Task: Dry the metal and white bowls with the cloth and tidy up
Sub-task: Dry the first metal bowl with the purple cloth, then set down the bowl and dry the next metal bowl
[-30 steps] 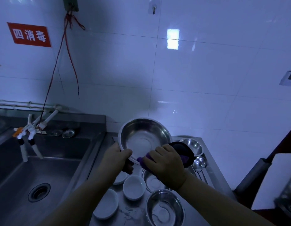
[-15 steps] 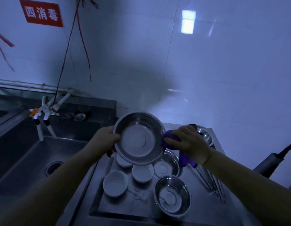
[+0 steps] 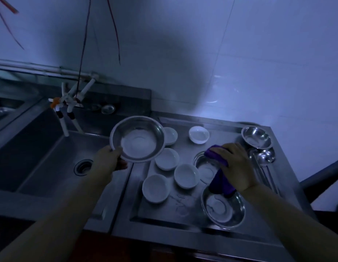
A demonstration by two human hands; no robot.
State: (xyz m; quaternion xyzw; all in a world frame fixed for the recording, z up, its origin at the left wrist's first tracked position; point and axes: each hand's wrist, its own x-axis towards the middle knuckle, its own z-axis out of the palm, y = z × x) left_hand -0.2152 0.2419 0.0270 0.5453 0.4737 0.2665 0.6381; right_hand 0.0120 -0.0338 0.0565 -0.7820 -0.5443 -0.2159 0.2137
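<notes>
Sink (image 3: 41,167) sits far left. Left hand (image 3: 107,161) grips the big metal bowl (image 3: 138,141) by its rim, just above the counter edge; white bowls (image 3: 186,175) beside it. Right hand (image 3: 238,167) clutches the purple cloth (image 3: 220,178) over another steel bowl (image 3: 204,167). No readable writing anywhere.

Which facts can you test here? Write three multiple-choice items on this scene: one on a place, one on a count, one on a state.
1. Where is the large metal bowl?
A. in the sink basin
B. held up by the left hand
C. upside down on the ladles

2. How many white bowls stand on the drainboard?
A. two
B. five
C. eight

3. What state is the purple cloth in?
A. gripped by the right hand
B. hanging from the tap
C. spread flat in the sink

Key: B, the thumb clamps its rim; B, five can be counted; A, the fingers curl round it.
</notes>
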